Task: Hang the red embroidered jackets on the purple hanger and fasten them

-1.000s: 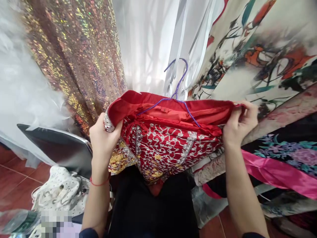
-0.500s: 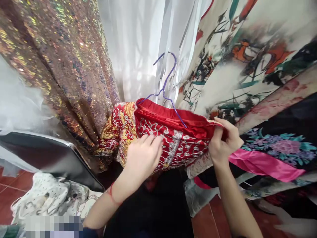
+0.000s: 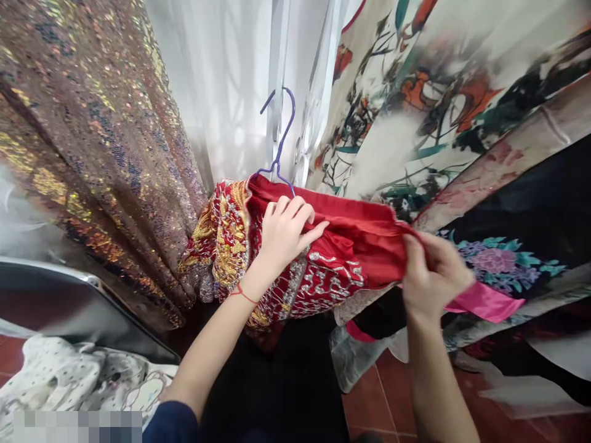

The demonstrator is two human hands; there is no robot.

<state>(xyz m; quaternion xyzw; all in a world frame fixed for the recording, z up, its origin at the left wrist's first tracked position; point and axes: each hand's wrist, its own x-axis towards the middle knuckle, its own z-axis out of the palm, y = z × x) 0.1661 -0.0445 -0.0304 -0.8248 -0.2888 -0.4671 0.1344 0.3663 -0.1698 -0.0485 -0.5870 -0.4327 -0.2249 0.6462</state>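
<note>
The left hand (image 3: pixel 286 231) rests on top of the red embroidered garment (image 3: pixel 332 258), fingers curled loosely and close together over the upper edge of the red satin lining, with the thumb extended to the right along the fabric; a thin red cord encircles the wrist. The right hand (image 3: pixel 431 277) pinches the right-hand end of the same lining, fingers and thumb pressed together on a fold of red satin. The garment hangs between the two hands on a purple wire hanger (image 3: pixel 277 144), whose hook rises above the left hand in front of a white sheer fabric (image 3: pixel 221 98). Silver and gold embroidery covers the garment's outer face, below and left of the left hand. A sequined brown-gold fabric (image 3: pixel 92 154) hangs to the left, and a floral-printed cream fabric (image 3: pixel 415 104) hangs to the right. A pink satin strip (image 3: pixel 484 303) lies just beyond the right hand. No readable label or writing is visible on any item.
</note>
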